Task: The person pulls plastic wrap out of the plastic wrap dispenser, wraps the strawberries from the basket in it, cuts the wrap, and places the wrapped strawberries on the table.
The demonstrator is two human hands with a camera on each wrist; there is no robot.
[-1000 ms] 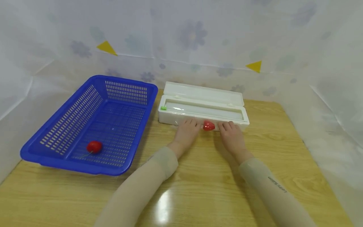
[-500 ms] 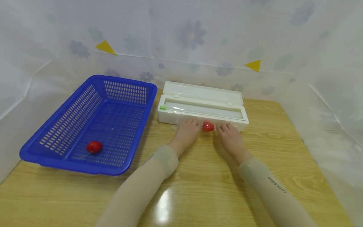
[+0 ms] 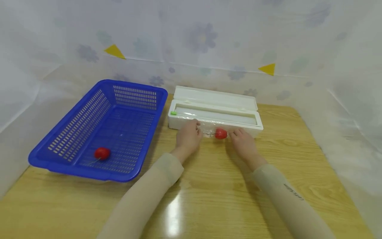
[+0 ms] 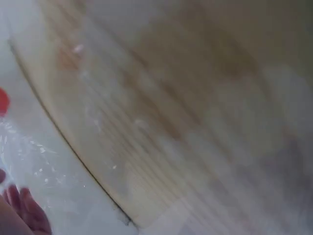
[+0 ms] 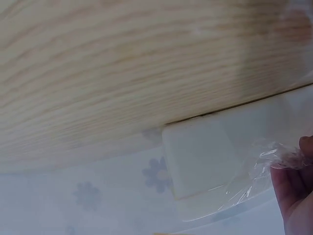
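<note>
A small red fruit (image 3: 221,133) wrapped in clear plastic film sits in front of a white cling film dispenser (image 3: 216,120), its lid raised. On the fruit's right, my right hand (image 3: 243,143) pinches the bunched cling film (image 5: 288,157) between thumb and fingers. To the left, my left hand (image 3: 189,136) is apart from the fruit beside crinkled film (image 3: 208,128). In the left wrist view, a gap separates its thumb from its loosely extended fingers (image 4: 30,210). Only an edge of the red fruit (image 4: 3,102) shows there.
A blue plastic basket (image 3: 149,139) stands left, holding a red cherry-like fruit (image 3: 102,153) with a thin stem. A green slider (image 3: 173,113) is at the dispenser's left end. The wooden table (image 3: 215,199) meets a flowered sheet (image 3: 203,39) with yellow triangles behind.
My left hand has moved left, away from the fruit, and its fingers have loosened from the film. My right hand stays beside the fruit, which has turned slightly.
</note>
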